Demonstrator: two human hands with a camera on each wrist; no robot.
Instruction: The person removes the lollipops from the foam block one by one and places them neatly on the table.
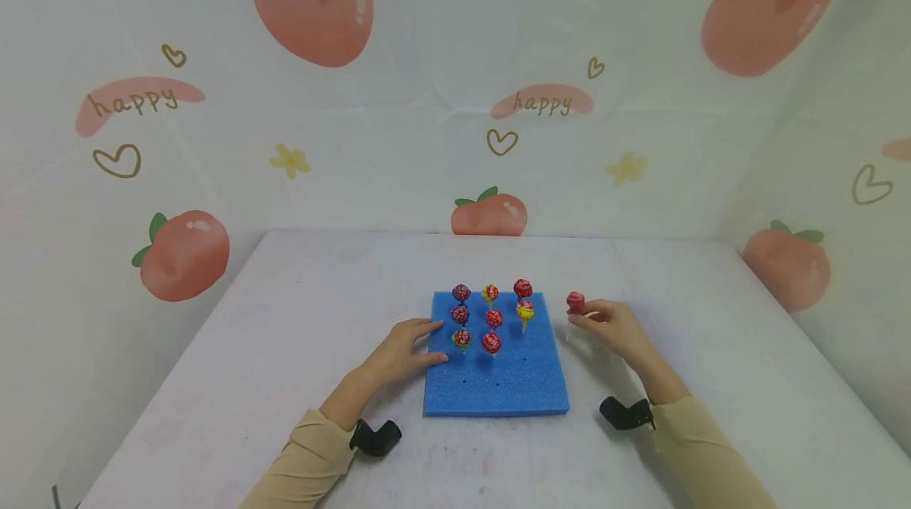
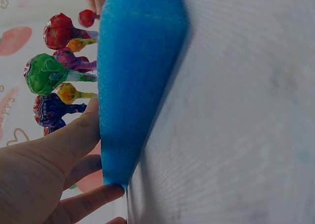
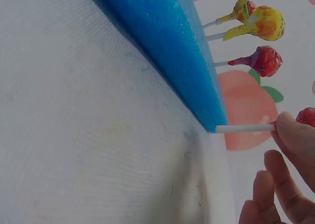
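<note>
A blue foam board (image 1: 512, 390) lies on the table with several wrapped lollipops standing upright in it, among them a green one (image 2: 44, 74) and a yellow one (image 3: 267, 23). My left hand (image 1: 400, 352) rests against the board's left edge, thumb and fingers spread and fairly straight. To the right of the board, my right hand (image 1: 616, 327) pinches a red lollipop (image 1: 576, 302) just below its head between thumb and fingers. Its white stick (image 3: 243, 128) points down toward the table, apart from the foam in the head view.
The white table (image 1: 320, 272) extends around the board on all sides. Behind it hangs a pale backdrop (image 1: 398, 153) printed with fruit, hearts and flowers. Black wrist mounts (image 1: 377, 438) sit on both forearms. A few small holes show in the front part of the foam.
</note>
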